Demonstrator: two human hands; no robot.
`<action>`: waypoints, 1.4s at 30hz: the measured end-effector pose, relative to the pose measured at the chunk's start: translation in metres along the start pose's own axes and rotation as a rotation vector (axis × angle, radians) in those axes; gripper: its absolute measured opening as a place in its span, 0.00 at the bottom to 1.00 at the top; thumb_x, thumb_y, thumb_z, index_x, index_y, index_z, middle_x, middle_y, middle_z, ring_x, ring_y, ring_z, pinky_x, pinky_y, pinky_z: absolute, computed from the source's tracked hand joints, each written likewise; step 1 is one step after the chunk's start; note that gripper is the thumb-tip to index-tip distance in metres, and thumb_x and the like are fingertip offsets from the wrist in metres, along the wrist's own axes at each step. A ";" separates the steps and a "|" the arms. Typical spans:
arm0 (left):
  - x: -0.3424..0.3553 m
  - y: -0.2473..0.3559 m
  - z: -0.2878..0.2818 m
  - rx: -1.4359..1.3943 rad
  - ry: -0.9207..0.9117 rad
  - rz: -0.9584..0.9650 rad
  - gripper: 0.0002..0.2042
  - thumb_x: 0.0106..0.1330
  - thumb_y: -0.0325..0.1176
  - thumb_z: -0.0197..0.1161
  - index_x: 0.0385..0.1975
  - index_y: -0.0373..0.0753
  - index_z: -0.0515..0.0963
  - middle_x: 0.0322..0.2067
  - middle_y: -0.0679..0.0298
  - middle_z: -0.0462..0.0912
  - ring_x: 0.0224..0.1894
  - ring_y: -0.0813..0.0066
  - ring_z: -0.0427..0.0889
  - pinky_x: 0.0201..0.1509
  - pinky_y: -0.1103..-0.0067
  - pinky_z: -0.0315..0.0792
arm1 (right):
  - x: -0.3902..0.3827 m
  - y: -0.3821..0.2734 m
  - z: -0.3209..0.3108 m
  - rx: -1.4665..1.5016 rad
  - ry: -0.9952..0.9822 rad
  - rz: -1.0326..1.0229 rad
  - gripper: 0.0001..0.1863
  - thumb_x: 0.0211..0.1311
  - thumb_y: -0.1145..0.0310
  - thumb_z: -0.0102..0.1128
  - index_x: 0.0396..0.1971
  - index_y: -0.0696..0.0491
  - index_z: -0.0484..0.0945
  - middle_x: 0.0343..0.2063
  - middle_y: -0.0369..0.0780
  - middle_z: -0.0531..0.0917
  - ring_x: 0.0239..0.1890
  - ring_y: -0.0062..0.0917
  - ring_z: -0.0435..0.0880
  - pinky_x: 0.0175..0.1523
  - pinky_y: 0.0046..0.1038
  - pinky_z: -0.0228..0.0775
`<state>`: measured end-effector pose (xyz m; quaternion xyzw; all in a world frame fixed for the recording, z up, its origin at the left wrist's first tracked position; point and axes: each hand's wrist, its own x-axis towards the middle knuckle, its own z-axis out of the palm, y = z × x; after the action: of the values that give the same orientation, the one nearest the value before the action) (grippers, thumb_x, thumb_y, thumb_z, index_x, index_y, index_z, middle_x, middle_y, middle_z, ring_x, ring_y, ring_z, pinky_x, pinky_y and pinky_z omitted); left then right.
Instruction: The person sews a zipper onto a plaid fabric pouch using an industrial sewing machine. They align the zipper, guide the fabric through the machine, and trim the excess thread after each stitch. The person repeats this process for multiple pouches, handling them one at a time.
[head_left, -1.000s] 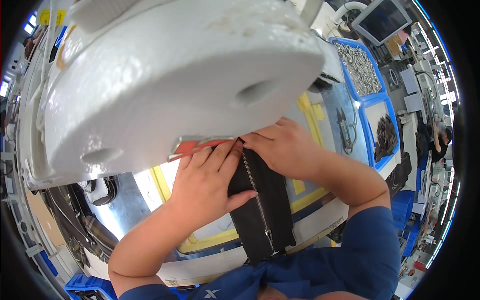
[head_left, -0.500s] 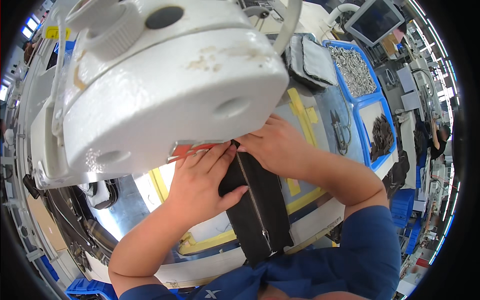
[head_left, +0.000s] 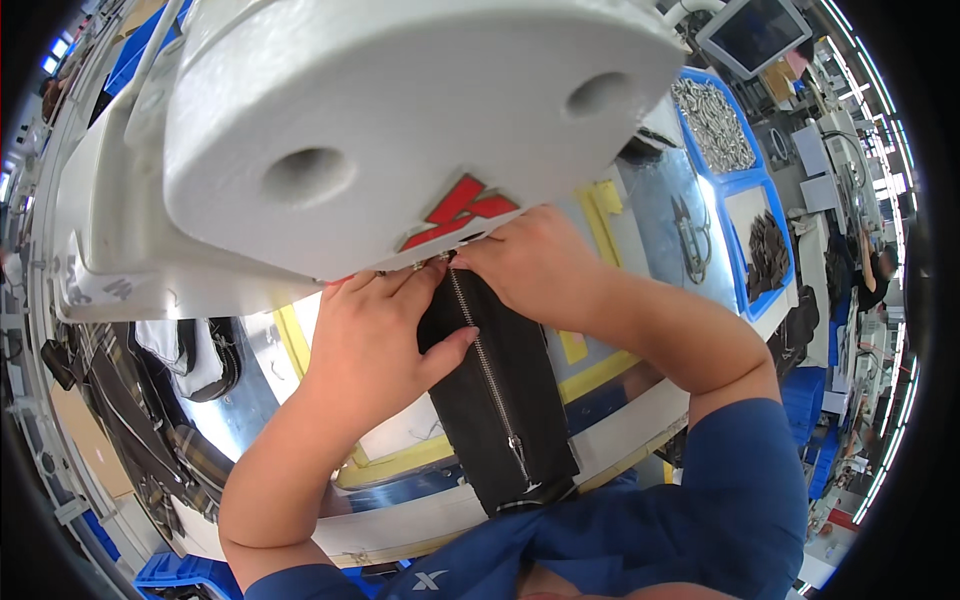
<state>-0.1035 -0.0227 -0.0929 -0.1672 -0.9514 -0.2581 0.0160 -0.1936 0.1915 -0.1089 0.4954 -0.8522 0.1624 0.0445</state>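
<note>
A long black fabric piece point(head_left: 525, 365) with a metal zipper point(head_left: 484, 365) down its middle runs from under the white sewing machine head point(head_left: 420, 110) toward my body. The zipper's pull is at the near end. My left hand point(head_left: 372, 345) lies flat across the fabric's left side, its thumb spread toward the zipper. At the far end, beside the zipper's top, my right hand point(head_left: 535, 262) has its fingers bent together on the fabric. The machine head hides the stitching spot and some of the fingertips.
On the right stand blue trays with metal zipper pulls point(head_left: 712, 125) and dark brown small pieces point(head_left: 766, 250). Thread snips point(head_left: 692, 240) lie beside them. Yellow tape point(head_left: 600, 375) marks the work surface. Dark and plaid fabric point(head_left: 130, 420) hangs at the left; a screen point(head_left: 755, 35) stands far right.
The machine head appears lower and larger, shifted right in view, with its red emblem now facing me. Both hands and the fabric sit slightly farther up and left in the picture.
</note>
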 end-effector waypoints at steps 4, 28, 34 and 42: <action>0.001 0.002 -0.002 -0.036 -0.008 -0.007 0.33 0.56 0.48 0.76 0.58 0.32 0.82 0.53 0.50 0.87 0.54 0.52 0.84 0.59 0.64 0.73 | -0.001 0.000 0.001 0.004 0.020 0.000 0.10 0.59 0.71 0.60 0.40 0.52 0.86 0.40 0.38 0.85 0.46 0.32 0.86 0.55 0.37 0.75; -0.007 0.008 0.021 0.167 0.073 0.096 0.37 0.59 0.50 0.76 0.61 0.26 0.78 0.58 0.44 0.82 0.58 0.50 0.81 0.65 0.62 0.72 | -0.006 -0.015 -0.007 -0.093 -0.029 -0.008 0.13 0.65 0.65 0.62 0.42 0.58 0.85 0.38 0.42 0.86 0.44 0.33 0.87 0.51 0.34 0.76; -0.008 0.009 0.026 0.153 0.055 0.088 0.38 0.59 0.48 0.76 0.62 0.25 0.76 0.58 0.45 0.81 0.57 0.47 0.81 0.65 0.61 0.74 | -0.013 -0.018 -0.001 -0.120 0.079 -0.069 0.22 0.67 0.62 0.63 0.50 0.65 0.83 0.44 0.48 0.86 0.48 0.37 0.86 0.52 0.36 0.75; -0.008 0.012 0.022 0.176 0.043 0.057 0.40 0.58 0.48 0.76 0.66 0.28 0.73 0.58 0.46 0.80 0.56 0.50 0.81 0.63 0.62 0.72 | -0.012 -0.016 -0.004 -0.096 0.025 -0.047 0.24 0.66 0.61 0.63 0.53 0.66 0.81 0.48 0.48 0.85 0.51 0.36 0.84 0.55 0.35 0.74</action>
<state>-0.0911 -0.0046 -0.1072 -0.1864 -0.9647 -0.1765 0.0583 -0.1742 0.1951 -0.1039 0.5104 -0.8466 0.1264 0.0824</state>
